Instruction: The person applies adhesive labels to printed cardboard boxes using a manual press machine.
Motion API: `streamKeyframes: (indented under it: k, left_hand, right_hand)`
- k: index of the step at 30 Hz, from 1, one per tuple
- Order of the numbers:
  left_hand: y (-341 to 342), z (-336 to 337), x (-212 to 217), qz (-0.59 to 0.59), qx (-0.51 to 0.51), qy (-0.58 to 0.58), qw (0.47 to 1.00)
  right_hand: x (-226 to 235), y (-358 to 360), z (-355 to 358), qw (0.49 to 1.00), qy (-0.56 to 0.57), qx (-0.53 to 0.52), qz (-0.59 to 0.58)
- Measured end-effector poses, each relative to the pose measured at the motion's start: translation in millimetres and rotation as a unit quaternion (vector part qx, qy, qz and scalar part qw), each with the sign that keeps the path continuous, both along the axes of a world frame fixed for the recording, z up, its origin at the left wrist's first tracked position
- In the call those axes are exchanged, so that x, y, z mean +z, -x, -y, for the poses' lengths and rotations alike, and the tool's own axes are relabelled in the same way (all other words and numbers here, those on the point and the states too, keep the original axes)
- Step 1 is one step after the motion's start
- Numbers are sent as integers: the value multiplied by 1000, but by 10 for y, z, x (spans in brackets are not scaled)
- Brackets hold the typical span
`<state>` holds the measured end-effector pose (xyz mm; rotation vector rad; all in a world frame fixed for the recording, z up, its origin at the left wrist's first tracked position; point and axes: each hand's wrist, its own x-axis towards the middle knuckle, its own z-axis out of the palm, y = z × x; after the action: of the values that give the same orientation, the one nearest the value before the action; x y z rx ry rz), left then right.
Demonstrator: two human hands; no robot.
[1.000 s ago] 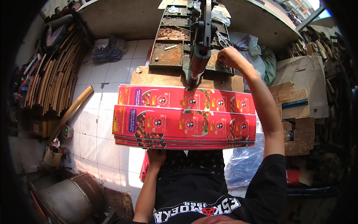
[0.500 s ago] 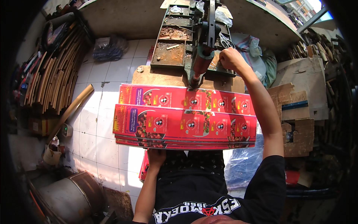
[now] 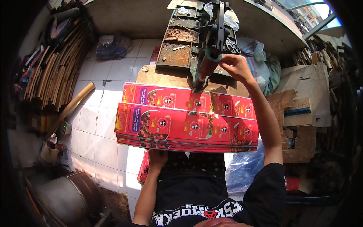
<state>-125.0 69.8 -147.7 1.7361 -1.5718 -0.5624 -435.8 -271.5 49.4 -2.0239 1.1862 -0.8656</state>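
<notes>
Left hand [image 3: 157, 158] grips glossy red flat cartons [image 3: 185, 126] from beneath; right hand [image 3: 236, 67] clasps rusty metal press lever [image 3: 206, 68]

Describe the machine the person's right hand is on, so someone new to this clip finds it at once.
Start at the stack of red printed cardboard sheets across the lap. At its far edge stands a rusty green metal machine; the right hand grips beside its upright reddish column. No other metal machine stands nearby.

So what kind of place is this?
Probably a small box-making workshop: a rusty green machine on a workbench, a stack of flat printed red cartons under it, and cardboard sheets piled against the wall.
</notes>
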Motion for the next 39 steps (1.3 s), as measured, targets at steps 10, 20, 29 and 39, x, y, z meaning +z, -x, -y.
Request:
streamKeyframes:
  k: [10,20,29,39]
  left_hand:
    - [-3,29,137,-6,25,50,998]
    - [-82,-80,282,-55,67,29,996]
    - [-91,-109,310,-97,84,37,991]
    - [-107,-110,297,-90,84,52,991]
  right_hand:
    - [-325,-281,-483,985,-100,64,122]
    - [-322,-371,-565,986,-85,53,132]
    - [-474,-399,-496,982,-57,39,178]
    - [-547,-415,-441,987,31,52,150]
